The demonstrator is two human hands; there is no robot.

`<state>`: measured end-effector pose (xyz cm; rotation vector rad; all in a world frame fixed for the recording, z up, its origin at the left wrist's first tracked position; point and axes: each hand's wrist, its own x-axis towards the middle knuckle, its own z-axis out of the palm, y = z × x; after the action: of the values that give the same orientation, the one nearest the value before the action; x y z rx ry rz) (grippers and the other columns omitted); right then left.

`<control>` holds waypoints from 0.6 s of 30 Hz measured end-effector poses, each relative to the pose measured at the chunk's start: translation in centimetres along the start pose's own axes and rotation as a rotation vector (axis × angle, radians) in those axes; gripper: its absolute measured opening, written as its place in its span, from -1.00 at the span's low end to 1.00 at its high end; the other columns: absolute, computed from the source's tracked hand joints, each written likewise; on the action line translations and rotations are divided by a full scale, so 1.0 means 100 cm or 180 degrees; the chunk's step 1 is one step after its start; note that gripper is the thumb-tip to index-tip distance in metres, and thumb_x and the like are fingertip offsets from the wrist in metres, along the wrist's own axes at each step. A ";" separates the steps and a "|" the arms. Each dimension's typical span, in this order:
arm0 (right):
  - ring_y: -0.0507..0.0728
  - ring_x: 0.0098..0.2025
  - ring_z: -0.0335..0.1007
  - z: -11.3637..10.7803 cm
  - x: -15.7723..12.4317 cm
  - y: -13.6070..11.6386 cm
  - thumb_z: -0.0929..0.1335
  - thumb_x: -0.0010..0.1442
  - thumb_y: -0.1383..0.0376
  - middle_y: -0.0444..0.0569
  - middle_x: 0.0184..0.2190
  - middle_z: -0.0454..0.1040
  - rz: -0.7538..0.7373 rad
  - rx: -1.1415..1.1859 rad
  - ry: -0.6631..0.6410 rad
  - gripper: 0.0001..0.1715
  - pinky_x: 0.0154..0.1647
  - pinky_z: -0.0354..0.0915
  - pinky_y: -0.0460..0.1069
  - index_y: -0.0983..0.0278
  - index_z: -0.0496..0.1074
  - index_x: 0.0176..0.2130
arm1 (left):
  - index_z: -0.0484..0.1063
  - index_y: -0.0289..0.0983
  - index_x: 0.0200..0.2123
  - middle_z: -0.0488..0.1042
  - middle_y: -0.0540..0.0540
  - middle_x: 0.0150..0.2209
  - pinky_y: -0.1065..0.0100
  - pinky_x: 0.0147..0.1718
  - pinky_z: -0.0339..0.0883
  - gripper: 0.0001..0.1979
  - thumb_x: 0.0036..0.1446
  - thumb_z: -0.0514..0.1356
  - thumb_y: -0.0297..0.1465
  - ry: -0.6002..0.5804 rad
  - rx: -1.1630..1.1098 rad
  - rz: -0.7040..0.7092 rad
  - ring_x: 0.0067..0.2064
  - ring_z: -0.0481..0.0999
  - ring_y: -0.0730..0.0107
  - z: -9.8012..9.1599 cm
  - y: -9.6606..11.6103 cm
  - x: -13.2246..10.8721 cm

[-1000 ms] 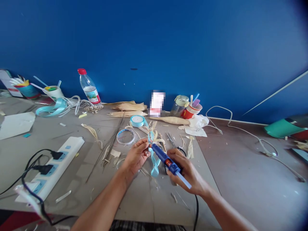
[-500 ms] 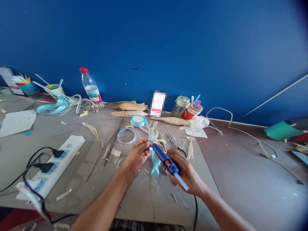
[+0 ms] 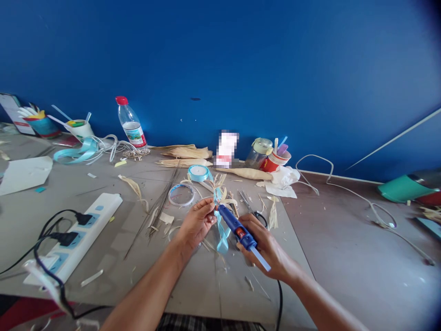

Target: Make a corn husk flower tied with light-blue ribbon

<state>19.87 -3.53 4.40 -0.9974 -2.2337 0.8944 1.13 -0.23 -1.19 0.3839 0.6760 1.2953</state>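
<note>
Scissors (image 3: pixel 254 212) lie just beyond the right hand (image 3: pixel 261 244) and glue gun (image 3: pixel 231 220).

No text legible anywhere. Water bottle (image 3: pixel 127 113), far left: label (image 3: pixel 135 137) has a green-and-blue picture and a red section, lettering too small to read. Red paper cup (image 3: pixel 272 162), far side, right of centre: yellow mark on its side, can't tell letter from logo. Tape roll (image 3: pixel 181 204), mid bench (image 3: pixel 195 285): blue print around the ring, illegible. White panel (image 3: pixel 226 146) by the far wall (image 3: pixel 220 55): pixelated, reddish band low down. Phone-like screen (image 3: pixel 14 112), far left edge: pale with red band, content unreadable.
</note>
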 end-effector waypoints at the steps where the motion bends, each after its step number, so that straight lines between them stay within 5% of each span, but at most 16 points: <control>1: 0.11 -0.28 0.25 0.000 0.000 0.001 0.28 0.07 0.41 0.05 -0.23 0.25 -0.0003 0.0008 -0.0010 -0.75 -0.24 0.28 0.01 0.28 0.27 -0.17 | 0.45 -0.32 -0.44 0.36 0.05 -0.57 0.52 -0.60 0.05 -0.83 -0.17 0.35 -0.46 -0.0004 -0.0002 -0.0007 -0.62 0.15 0.71 0.000 0.000 0.000; 18: 0.12 -0.25 0.24 0.001 -0.003 0.001 0.27 0.07 0.44 0.05 -0.24 0.25 0.0058 0.0024 -0.0114 -0.76 -0.21 0.26 0.03 0.30 0.26 -0.19 | 0.47 -0.33 -0.41 0.40 0.01 -0.54 0.53 -0.60 0.04 -0.81 -0.18 0.35 -0.46 0.0068 -0.0036 -0.0024 -0.60 0.19 0.68 0.000 0.000 0.001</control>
<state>20.04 -3.78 4.24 -1.0074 -2.2526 0.9349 1.15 -0.11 -1.27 0.3583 0.6873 1.2973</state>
